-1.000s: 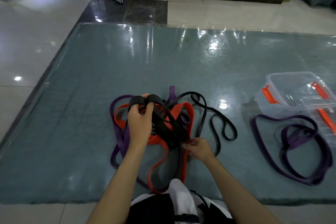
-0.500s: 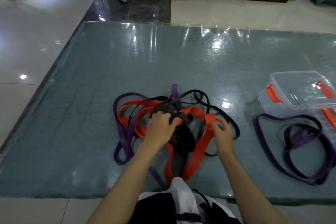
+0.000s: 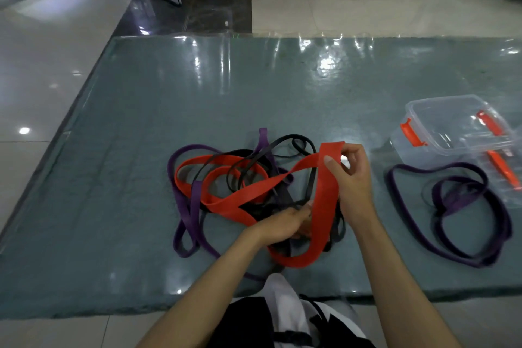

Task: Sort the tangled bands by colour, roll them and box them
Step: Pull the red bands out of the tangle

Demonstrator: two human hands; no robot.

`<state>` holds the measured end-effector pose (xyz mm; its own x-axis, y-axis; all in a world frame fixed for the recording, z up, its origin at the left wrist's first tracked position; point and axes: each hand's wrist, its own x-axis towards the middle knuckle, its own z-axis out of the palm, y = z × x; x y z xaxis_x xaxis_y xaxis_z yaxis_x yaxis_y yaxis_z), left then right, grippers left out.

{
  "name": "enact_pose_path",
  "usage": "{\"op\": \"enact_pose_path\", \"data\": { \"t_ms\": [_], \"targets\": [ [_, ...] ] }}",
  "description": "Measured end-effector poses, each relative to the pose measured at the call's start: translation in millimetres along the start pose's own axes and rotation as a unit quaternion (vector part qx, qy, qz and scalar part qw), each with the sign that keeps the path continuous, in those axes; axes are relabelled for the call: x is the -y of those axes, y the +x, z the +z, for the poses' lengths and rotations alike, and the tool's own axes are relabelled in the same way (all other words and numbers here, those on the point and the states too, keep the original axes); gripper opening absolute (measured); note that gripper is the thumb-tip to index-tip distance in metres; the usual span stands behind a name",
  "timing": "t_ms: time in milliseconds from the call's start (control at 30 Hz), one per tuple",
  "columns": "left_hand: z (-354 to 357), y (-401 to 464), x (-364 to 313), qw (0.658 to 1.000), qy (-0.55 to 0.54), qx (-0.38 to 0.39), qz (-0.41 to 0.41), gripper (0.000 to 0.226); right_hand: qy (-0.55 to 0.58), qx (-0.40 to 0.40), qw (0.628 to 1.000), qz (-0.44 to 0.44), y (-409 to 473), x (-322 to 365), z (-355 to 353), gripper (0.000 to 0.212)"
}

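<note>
**Red band half out of the tangle**

A grey-green mat (image 3: pixel 141 178) under glossy clear film lies on a pale tiled floor, with doors along the far wall. The tangle of bands (image 3: pixel 240 192) sits at the near middle of the mat, just in front of the person's knees.

The right hand (image 3: pixel 350 178) is raised just right of the tangle, thumb and fingers pinching the folded top of a wide red band (image 3: pixel 324 197). The left hand (image 3: pixel 285 224) lies low at the near edge of the tangle, fingers curled into the black strands (image 3: pixel 293 140) beside the red loop; exactly which strand they hold I cannot tell.

The likely trouble: the red band crosses over and under thin black loops and a purple band (image 3: pixel 186 206) on the tangle's left side. Pulling it up hard would probably cinch those crossings tighter or drag the whole heap along. If the left hand loosens, the pile may lift with it, and stretched rubber could snap back.

The red band is flat, broad and matte, twisted once near the tangle's centre. Well to the right of the tangle, two purple bands (image 3: pixel 452 220) lie loose, already separated, touching a clear box (image 3: pixel 452 127) with orange clips, holding no bands.
</note>
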<state>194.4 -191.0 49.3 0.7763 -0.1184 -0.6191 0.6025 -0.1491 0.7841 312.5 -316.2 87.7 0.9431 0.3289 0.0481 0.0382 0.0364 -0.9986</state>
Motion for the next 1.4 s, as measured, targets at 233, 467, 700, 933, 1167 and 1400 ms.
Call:
{"op": "enact_pose_path", "data": {
  "t_ms": [233, 467, 700, 933, 1167, 1400],
  "targets": [
    [-44.7, -35.0, 20.7, 0.995, 0.072, -0.032, 0.056, 0.068, -0.18, 0.005, 0.982, -0.055, 2.2, -14.4, 4.9, 0.026],
    [-91.6, -53.9, 45.7, 0.988, -0.028, -0.095, 0.122, 0.071, -0.178, 0.02, 0.983, -0.029, 4.1, -26.7, 27.0, 0.019],
    [-109.7, -26.9, 85.3, 0.896, 0.066, -0.438, 0.002, 0.016, -0.316, 0.073, 0.941, -0.093, 9.9, -40.5, 44.8, 0.031],
    [-133.1, -29.0, 99.3, 0.841, 0.167, -0.508, -0.086, 0.051, -0.282, 0.223, 0.933, 0.021, 9.5, -63.5, 76.1, 0.041],
    [-139.6, -33.6, 122.8, 0.836, 0.211, -0.501, -0.078, 0.053, -0.395, 0.341, 0.852, 0.043, 10.9, -104.8, 98.3, 0.05],
    [-133.5, 0.4, 102.1, 0.844, 0.228, -0.481, 0.068, 0.043, -0.47, 0.396, 0.788, 0.032, 14.8, -115.2, 110.9, 0.048]
  ]
}}
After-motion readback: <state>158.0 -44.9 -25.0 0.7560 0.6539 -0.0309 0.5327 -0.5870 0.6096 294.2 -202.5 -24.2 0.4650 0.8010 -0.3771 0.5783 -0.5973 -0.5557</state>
